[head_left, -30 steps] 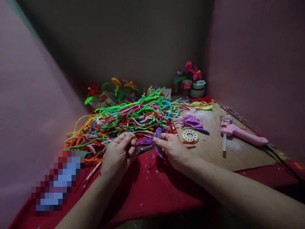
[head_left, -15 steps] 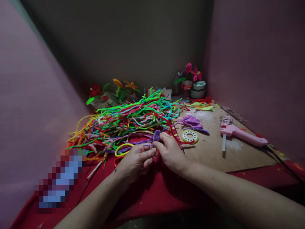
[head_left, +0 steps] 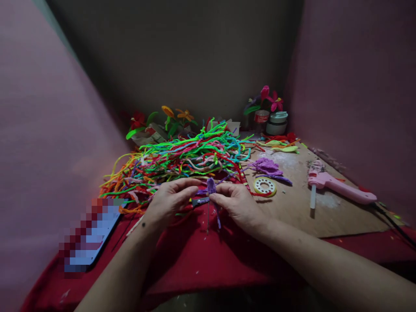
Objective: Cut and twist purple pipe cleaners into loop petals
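Both my hands meet over the red cloth [head_left: 201,255] in front of a big heap of coloured pipe cleaners [head_left: 185,158]. My left hand [head_left: 169,201] and my right hand [head_left: 238,203] each pinch a small purple pipe-cleaner piece [head_left: 211,186] between them; its folded top stands up and a loose tail hangs below my right fingers. A pair of scissors [head_left: 199,201] lies on the cloth just under my fingertips.
A brown board [head_left: 325,208] at the right carries finished purple petals [head_left: 267,166], a white and yellow ring [head_left: 264,186] and a pink glue gun [head_left: 338,186] with its black cord. Pipe-cleaner flowers [head_left: 177,116] and jars [head_left: 276,122] stand at the back wall. Pink walls close both sides.
My left hand moved in beside my right hand, then drew a little apart again. The purple piece stays pinched between both hands. The view shifted slightly left.
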{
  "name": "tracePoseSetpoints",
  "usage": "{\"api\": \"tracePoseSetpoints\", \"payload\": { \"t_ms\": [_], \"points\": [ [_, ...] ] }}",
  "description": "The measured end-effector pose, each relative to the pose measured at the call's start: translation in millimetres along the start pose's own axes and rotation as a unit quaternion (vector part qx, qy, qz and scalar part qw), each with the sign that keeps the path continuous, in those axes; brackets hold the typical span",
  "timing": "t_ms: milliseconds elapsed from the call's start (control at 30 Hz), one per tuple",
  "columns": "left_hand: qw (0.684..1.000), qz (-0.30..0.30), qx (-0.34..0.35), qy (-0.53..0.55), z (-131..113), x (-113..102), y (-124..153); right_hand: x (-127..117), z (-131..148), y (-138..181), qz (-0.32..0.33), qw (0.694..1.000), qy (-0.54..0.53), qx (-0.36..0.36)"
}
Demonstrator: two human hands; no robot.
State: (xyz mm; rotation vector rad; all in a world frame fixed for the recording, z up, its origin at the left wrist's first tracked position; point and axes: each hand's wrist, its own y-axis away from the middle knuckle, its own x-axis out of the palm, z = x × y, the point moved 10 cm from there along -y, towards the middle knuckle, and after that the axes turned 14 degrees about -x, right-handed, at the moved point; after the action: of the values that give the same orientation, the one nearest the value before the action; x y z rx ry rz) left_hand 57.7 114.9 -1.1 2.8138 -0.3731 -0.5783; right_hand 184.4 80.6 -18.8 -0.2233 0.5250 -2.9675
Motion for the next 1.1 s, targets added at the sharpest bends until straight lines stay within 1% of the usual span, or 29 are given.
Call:
{"api": "tracePoseSetpoints", "payload": {
  "t_ms": [67, 100, 133, 200, 300, 367, 433, 467, 533, 567, 600, 633, 733, 767, 867, 900, 933, 1033, 1100],
  "points": [
    [0.995, 0.083, -0.006, 0.056, 0.9, 21.9, 3.9, 8.1, -5.8, 4.8, 0.029, 0.999, -0.014, 0.03],
    [0.991, 0.11, -0.004, 0.075, 1.1, 29.9, 5.9, 10.6, -9.1, 7.1, 0.039, 0.998, -0.019, 0.044],
    [0.988, 0.125, -0.003, 0.089, 1.7, 35.0, 7.2, 12.2, -12.2, 8.9, 0.048, 0.997, -0.023, 0.057],
    [0.986, 0.134, -0.005, 0.101, 4.7, 38.9, 7.8, 14.0, -17.1, 11.1, 0.062, 0.995, -0.03, 0.073],
    [0.988, 0.126, -0.021, 0.082, 10.8, 38.3, 7.3, 17.3, -22.4, 12.9, 0.085, 0.991, -0.041, 0.094],
    [0.995, 0.098, -0.006, 0.037, 9.7, 35.8, 8.6, 18.7, -26.7, 14.3, 0.092, 0.988, -0.039, 0.114],
    [0.997, 0.029, 0.062, -0.037, -1.5, 30.6, 13.5, 16.6, -31.6, 15.2, 0.081, 0.987, -0.025, 0.136],
    [0.99, -0.016, 0.115, -0.077, -10.5, 27.9, 18.8, 14.7, -33.3, 15.3, 0.07, 0.987, -0.018, 0.144],
    [0.957, -0.104, 0.23, -0.14, -28.9, 25.7, 34.4, 11.6, -33.9, 14.7, 0.051, 0.988, -0.01, 0.147],
    [0.94, -0.135, 0.27, -0.159, -34.5, 25.8, 41.3, 11.0, -33.2, 14.4, 0.045, 0.988, -0.011, 0.146],
    [0.93, -0.154, 0.287, -0.169, -36.7, 25.9, 44.8, 11.0, -32.3, 14.4, 0.042, 0.988, -0.013, 0.147],
    [0.931, -0.158, 0.282, -0.17, -35.8, 25.9, 44.2, 11.5, -31.4, 14.8, 0.043, 0.988, -0.015, 0.148],
    [0.959, -0.128, 0.2, -0.153, -24.3, 25.9, 31.4, 12.1, -28.2, 16.1, 0.043, 0.987, -0.016, 0.152],
    [0.962, -0.127, 0.19, -0.151, -23.3, 25.5, 30.1, 12.3, -27.0, 16.2, 0.042, 0.988, -0.016, 0.15],
    [0.951, -0.16, 0.216, -0.156, -30.6, 22.8, 35.5, 12.5, -25.3, 15.8, 0.042, 0.988, -0.023, 0.144],
    [0.952, -0.165, 0.213, -0.144, -31.2, 21.3, 36.1, 13.3, -25.2, 15.8, 0.044, 0.988, -0.029, 0.143],
    [0.959, -0.162, 0.198, -0.122, -29.5, 19.6, 34.7, 14.2, -24.9, 15.6, 0.048, 0.988, -0.036, 0.14],
    [0.984, -0.13, 0.12, -0.015, -18.1, 13.4, 25.6, 15.2, -23.0, 14.2, 0.052, 0.989, -0.058, 0.125],
    [0.987, -0.119, 0.085, 0.065, -11.1, 6.8, 20.1, 10.1, -23.1, 12.8, 0.03, 0.99, -0.064, 0.119]
  ]
}}
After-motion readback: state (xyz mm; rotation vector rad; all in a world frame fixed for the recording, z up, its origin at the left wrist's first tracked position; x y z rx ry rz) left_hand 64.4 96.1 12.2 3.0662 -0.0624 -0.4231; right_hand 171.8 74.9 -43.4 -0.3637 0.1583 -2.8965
